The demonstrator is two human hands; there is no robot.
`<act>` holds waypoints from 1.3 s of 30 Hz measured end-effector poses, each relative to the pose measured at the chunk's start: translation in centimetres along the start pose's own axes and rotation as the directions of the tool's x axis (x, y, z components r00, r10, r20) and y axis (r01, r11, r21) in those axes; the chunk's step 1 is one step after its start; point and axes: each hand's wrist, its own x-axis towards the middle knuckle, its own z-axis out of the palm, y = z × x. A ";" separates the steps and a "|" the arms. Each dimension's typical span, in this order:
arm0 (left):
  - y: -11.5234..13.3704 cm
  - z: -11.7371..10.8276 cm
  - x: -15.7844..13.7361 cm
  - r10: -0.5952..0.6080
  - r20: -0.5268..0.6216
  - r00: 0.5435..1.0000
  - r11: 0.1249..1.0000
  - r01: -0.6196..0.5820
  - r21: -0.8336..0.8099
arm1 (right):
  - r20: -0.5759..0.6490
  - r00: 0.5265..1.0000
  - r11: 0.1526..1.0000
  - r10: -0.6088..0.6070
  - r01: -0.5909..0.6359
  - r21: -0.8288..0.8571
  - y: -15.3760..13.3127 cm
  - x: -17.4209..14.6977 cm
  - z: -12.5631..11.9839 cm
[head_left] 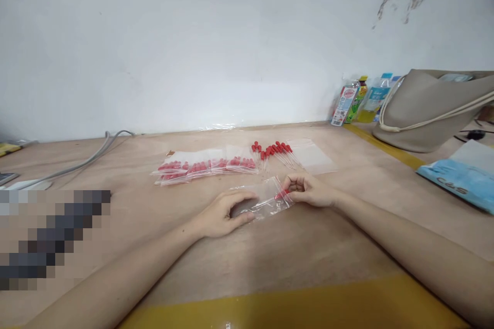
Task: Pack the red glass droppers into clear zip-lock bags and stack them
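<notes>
A clear zip-lock bag lies flat on the table in the middle, its mouth towards the right. My left hand grips its closed end between thumb and fingers. At the mouth, my right hand pinches a dropper with a red bulb; its thin clear stem reaches into the bag. Behind the right hand, several loose red-bulb droppers lie in a small pile. Flat zip-lock bags rest beside that pile. Filled bags of red-bulb droppers overlap in a row at the back left.
Drink bottles and a carton stand by the wall at right, near a grey drawstring bag. A blue tissue pack lies far right. A grey cable crosses the left side. Yellow tape runs along the front edge.
</notes>
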 end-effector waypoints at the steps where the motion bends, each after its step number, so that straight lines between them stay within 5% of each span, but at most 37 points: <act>1: -0.1 0.0 0.0 0.006 -0.002 1.000 1.000 -0.006 -0.015 | 0.006 1.000 0.999 -0.002 0.002 -0.034 0.2 0.1 -0.4; 7: -0.4 0.1 0.0 0.044 -0.003 0.999 0.999 -0.044 -0.011 | 0.137 0.973 0.915 -0.184 0.220 -0.337 -0.1 0.1 0.2; 14: -0.3 0.0 0.1 0.072 0.060 0.996 0.997 -0.072 -0.006 | 0.147 0.971 0.852 -0.190 0.238 -0.466 -1.2 -0.3 0.5; 17: -0.2 0.0 0.2 0.081 0.093 0.992 0.996 -0.084 0.028 | -0.108 0.987 0.865 -0.117 0.047 -0.499 -0.7 1.0 -1.0; 20: 0.0 -0.1 0.2 0.074 0.149 0.986 0.994 -0.085 0.070 | -0.465 0.874 0.779 -0.143 -0.190 -0.597 -0.2 3.5 -1.8; 22: 0.1 -0.1 0.3 0.059 0.182 0.981 0.994 -0.075 0.085 | -0.564 0.797 0.724 -0.215 -0.257 -0.640 -0.1 5.6 -1.6; 28: 0.4 -0.4 0.2 0.022 0.238 0.971 0.995 -0.045 0.091 | -0.672 0.734 0.732 -0.097 -0.405 -0.548 -1.2 10.1 -0.5; 33: 0.3 -0.3 0.2 0.039 0.230 0.972 0.994 -0.060 0.087 | -0.710 0.703 0.773 -0.028 -0.436 -0.461 -1.8 10.7 -1.6; 39: 0.2 -0.2 0.2 0.047 0.216 0.975 0.995 -0.065 0.075 | -0.678 0.733 0.941 -0.052 -0.191 -0.279 -1.0 6.4 -2.7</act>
